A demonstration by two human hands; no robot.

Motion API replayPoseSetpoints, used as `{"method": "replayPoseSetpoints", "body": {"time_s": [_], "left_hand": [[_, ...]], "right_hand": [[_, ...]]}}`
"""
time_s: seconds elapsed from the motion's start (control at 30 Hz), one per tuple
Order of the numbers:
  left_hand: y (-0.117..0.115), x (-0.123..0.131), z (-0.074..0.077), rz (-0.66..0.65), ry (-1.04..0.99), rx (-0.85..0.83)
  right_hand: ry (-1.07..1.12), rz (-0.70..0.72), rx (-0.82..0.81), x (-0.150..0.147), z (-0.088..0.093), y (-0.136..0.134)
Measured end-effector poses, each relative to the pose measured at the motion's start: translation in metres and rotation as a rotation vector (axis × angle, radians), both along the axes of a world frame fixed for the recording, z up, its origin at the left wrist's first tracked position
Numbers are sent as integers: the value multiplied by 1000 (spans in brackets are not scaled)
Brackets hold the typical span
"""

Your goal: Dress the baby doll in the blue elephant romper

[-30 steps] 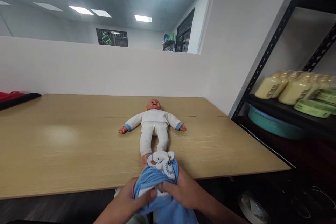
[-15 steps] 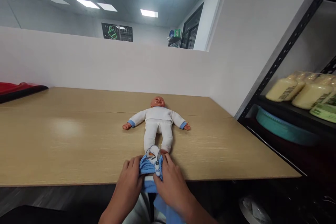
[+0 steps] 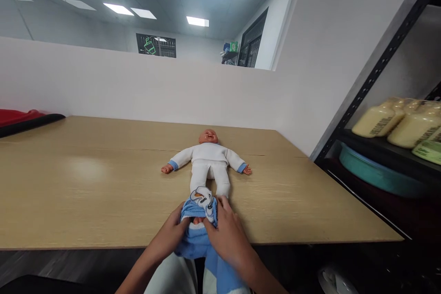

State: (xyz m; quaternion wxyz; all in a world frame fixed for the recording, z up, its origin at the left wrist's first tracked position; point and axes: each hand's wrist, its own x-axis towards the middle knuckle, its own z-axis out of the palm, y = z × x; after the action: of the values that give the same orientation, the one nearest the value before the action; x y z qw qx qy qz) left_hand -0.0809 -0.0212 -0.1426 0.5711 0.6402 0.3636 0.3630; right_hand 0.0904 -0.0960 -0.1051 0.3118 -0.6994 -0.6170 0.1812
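Observation:
A baby doll (image 3: pixel 208 152) in a white top with blue cuffs and white leggings lies on its back, arms spread and feet towards me. Blue-and-white pants (image 3: pixel 196 242) with a cartoon snowman patch are gathered around its lower left-side leg. Toes show in the gap in the cloth. My left hand (image 3: pixel 170 233) grips the left edge of the pants, thumb inside the opening. On the other edge, my right hand (image 3: pixel 228 235) is closed on the cloth, close to the doll's other foot, which it mostly hides. The rest of the pants hangs over the table edge onto my lap.
The wooden table (image 3: pixel 113 206) ends just in front of me. A dark shelf rack (image 3: pixel 365 147) at the right holds yellowish bottles (image 3: pixel 379 119) and a teal basin (image 3: pixel 379 172). Red cloth (image 3: pixel 20 117) lies at the far left. A white wall (image 3: pixel 155 87) stands behind.
The bunched pants are spread wider, and toes now show in the opening. My left hand has shifted slightly, and the cloth below hangs more open.

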Motion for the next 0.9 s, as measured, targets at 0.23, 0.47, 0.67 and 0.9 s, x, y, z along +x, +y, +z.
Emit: {"method": "replayPoseSetpoints", "body": {"time_s": [0.23,0.47,0.67,0.9], "left_hand": [[2,-5,11,-58,-30,32],[23,-12,28,-133,61,207],[57,-12,53,-277,215,452],[93,-5,68,-512,227,387]], "right_hand": [[208,121,102,13,-10,5],[199,164,97,27,-13,17],[195,360,261,45,21,41],[404,661,37,77,39,92]]}}
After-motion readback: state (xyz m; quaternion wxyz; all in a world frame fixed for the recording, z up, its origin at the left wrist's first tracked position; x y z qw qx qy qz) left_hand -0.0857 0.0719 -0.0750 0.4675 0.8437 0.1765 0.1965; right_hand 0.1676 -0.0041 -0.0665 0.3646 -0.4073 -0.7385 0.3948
